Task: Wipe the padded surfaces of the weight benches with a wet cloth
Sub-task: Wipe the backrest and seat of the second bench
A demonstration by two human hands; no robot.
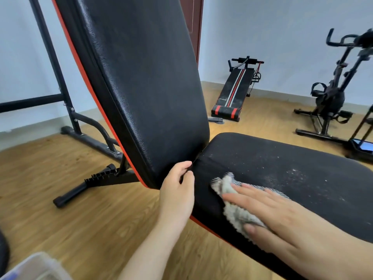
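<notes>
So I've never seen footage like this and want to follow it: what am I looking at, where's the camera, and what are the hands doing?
No machine here: a person wears one camera on the head, looking down at their own hands. The right hand lies flat, pressing a grey cloth on the dusty seat pad of a weight bench. The left hand curls round the lower edge of the raised backrest pad. Behind stand a sit-up bench and an exercise bike.

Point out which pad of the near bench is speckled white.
The seat pad, the low one under the cloth and the right hand: white specks dot it. The tilted back pad, above it, looks plain black.
</notes>
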